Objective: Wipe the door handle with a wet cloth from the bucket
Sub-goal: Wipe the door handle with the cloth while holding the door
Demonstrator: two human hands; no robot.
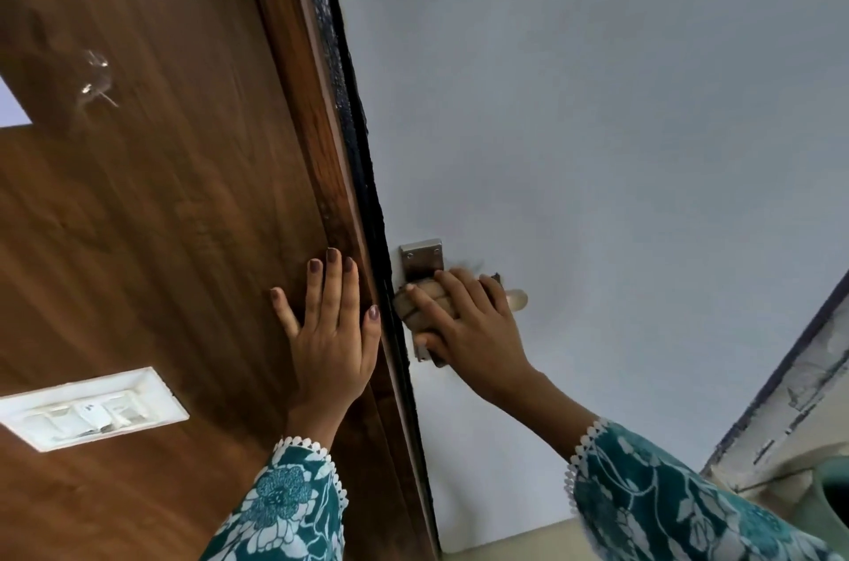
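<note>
Against the brown wooden panel (151, 202) my left hand (333, 331) lies flat, fingers spread, holding nothing, to brace me. Beside it my right hand (473, 326) is closed round a crumpled tan cloth (420, 301), pressing it onto the steel door handle (421, 259) on the pale door (597, 124), to rub it.

On my feed a brown wood-grain panel (161, 216) fills the left side. A white switch plate (92, 409) is mounted on it low at the left, and a clear hook (96, 78) sticks to it higher up; I can't make out the hook's shape for blur. A dark strip (349, 115) runs down the panel's right edge. At the far right I see a pale, chipped frame (790, 413) and, below it, part of a green vessel (831, 501).
</note>
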